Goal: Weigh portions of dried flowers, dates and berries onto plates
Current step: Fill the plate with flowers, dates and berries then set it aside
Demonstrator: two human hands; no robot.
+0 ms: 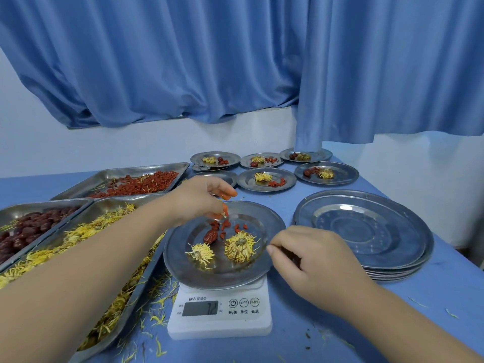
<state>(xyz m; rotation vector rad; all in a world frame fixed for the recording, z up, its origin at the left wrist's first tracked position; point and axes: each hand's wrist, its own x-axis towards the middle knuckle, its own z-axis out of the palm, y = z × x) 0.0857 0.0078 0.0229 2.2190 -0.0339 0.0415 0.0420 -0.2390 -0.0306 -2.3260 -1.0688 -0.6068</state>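
White scale point(219, 324) reads 72, buttons 开/关, 单位, 去皮, left hand point(199, 200) pinching berries point(225, 212) over plate point(235, 274), right hand point(309, 255) curled, grip unclear

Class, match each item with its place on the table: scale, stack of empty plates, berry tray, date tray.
Items:
1 scale
2 stack of empty plates
3 berry tray
4 date tray

Places:
A leftmost tray
B under the plate being filled
C right of the scale
D rearmost tray

Pairs: 1-B, 2-C, 3-D, 4-A
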